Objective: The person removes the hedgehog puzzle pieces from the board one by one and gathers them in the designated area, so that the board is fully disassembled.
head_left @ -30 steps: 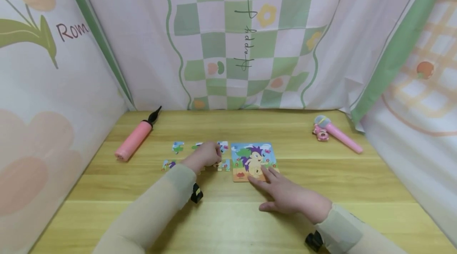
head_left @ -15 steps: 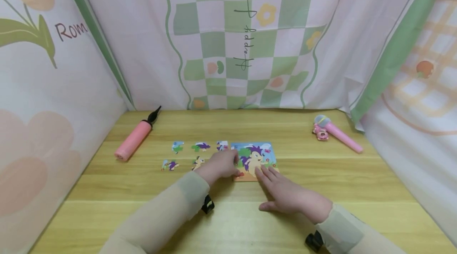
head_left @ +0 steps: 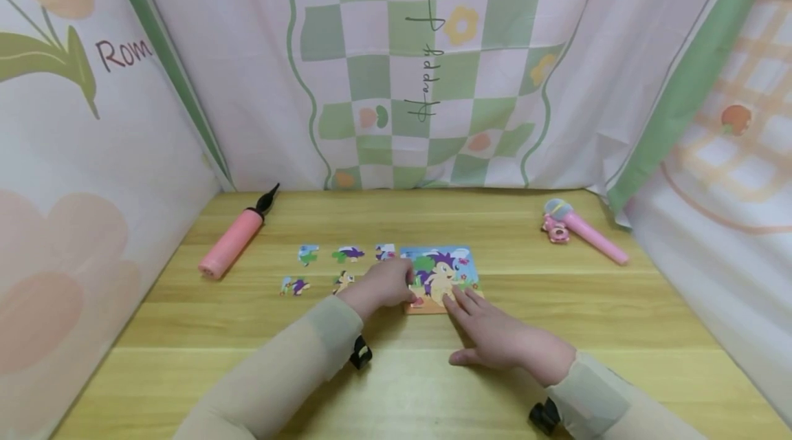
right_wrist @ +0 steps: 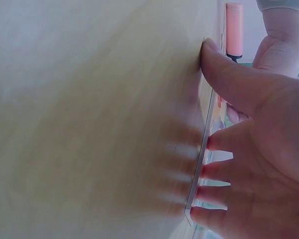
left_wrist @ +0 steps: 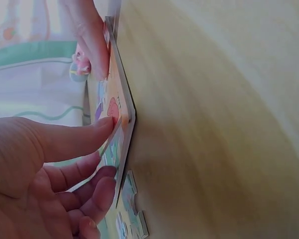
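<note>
The square puzzle board point(head_left: 454, 265) with a purple-haired cartoon animal lies flat at the middle of the table. My left hand point(head_left: 385, 282) is over the board's left edge. In the left wrist view its thumb and index finger pinch a thin puzzle piece point(left_wrist: 110, 138), tilted against the board's near-left corner. The straight fingers of my right hand point(head_left: 495, 335) rest on the board's near edge, with the thumb down on the table. Loose pieces lie left of the board, among them a green-and-blue piece point(head_left: 308, 254), a purple piece point(head_left: 349, 254) and a cream-coloured piece point(head_left: 343, 280).
A pink hand pump point(head_left: 234, 244) with a black nozzle lies at the back left of the wooden table point(head_left: 396, 385). At the back right is a pink toy microphone point(head_left: 588, 234) with a small bear figure. Printed curtains point(head_left: 260, 82) close in the table's back and sides.
From the loose pieces, my left hand has moved right to the board's left edge, where it has stayed over the last half second. The right hand's fingers have shifted slightly on the board.
</note>
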Motion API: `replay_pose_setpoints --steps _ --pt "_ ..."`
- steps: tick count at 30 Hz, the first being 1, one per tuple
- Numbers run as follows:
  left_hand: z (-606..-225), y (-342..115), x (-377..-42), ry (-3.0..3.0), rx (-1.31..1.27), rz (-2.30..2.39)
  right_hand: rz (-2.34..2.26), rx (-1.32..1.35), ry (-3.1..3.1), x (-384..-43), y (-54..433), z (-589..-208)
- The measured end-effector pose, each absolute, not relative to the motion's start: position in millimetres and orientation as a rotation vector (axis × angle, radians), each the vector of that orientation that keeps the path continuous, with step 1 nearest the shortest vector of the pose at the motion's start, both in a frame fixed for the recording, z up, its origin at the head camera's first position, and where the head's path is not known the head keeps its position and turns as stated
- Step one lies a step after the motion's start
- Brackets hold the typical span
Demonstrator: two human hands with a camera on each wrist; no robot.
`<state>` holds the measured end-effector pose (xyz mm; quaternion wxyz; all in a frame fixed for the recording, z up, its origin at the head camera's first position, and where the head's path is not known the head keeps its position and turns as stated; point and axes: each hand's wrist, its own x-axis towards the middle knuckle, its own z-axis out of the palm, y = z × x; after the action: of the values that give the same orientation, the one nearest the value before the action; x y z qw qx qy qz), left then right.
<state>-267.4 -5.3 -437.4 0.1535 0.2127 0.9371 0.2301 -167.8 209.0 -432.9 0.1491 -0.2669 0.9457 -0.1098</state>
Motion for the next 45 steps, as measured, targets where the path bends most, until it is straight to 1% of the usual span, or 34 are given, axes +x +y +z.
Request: replay_pose_setpoints --steps 9,16,24,30,35,40,45 --pt "-434.9 -11.9 -266.5 2.599 0.579 0.899 -0.292 -0.72 2.694 -168.7 207.2 -435.1" --pt "-429.6 -34.4 -268.9 2.566 0.62 1.012 -0.294 -0.719 2.684 -168.6 206.8 -435.2" --pt "-412.3 -94.8 -272.3 2.553 0.575 1.197 -0.312 -0.7 2.675 -166.1 205.6 -434.4" --pt "-399.6 -161.2 -269.2 2.592 0.503 1.102 -0.318 -0.706 2.687 -165.7 206.2 -435.0" --pt "-395.5 -214.1 -254.6 2.538 0.394 1.005 -0.314 -0.71 2.687 -165.3 205.5 -434.6" --pt "-401.6 -238.5 -240.8 2.502 0.388 0.973 -0.322 -0.701 2.687 -165.0 205.6 -434.2" --pt "-414.4 -244.9 -236.7 2.487 0.341 0.955 -0.325 -0.706 2.691 -165.8 205.9 -434.8"
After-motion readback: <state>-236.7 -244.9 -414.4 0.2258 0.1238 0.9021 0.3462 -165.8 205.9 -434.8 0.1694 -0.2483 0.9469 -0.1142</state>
